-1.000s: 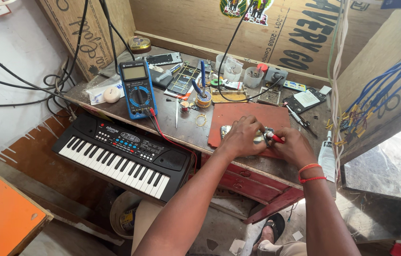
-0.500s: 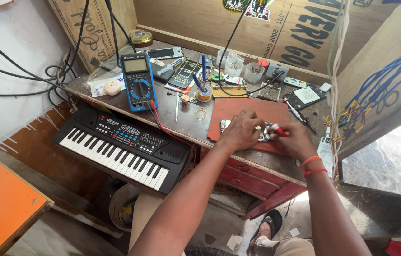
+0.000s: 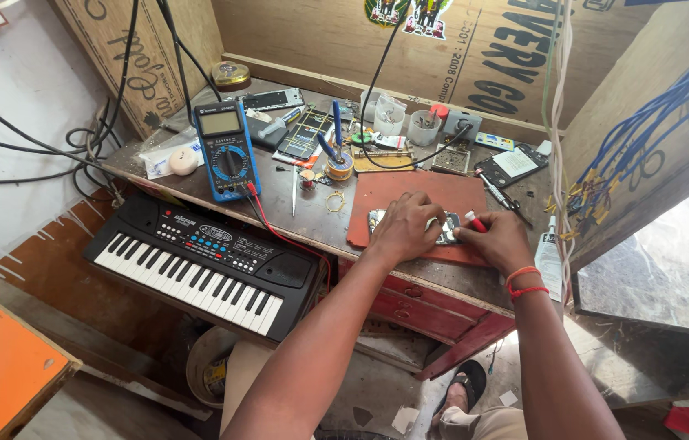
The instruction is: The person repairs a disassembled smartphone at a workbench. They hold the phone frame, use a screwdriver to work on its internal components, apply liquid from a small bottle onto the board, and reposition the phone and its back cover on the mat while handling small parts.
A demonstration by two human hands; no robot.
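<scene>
Your left hand (image 3: 406,228) presses flat on the small phone (image 3: 445,229) on the red mat (image 3: 418,191). Your right hand (image 3: 498,241) pinches a red-handled screwdriver (image 3: 472,220). White glue bottle (image 3: 550,259) stands just right; brown printed cardboard (image 3: 475,49) lines the back.

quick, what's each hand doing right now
Left hand: pressed on the small device on the red mat.
Right hand: closed on a red-handled tool.

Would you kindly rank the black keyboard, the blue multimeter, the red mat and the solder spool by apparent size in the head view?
Largest to smallest:
1. black keyboard
2. red mat, partly covered by the hands
3. blue multimeter
4. solder spool
</scene>
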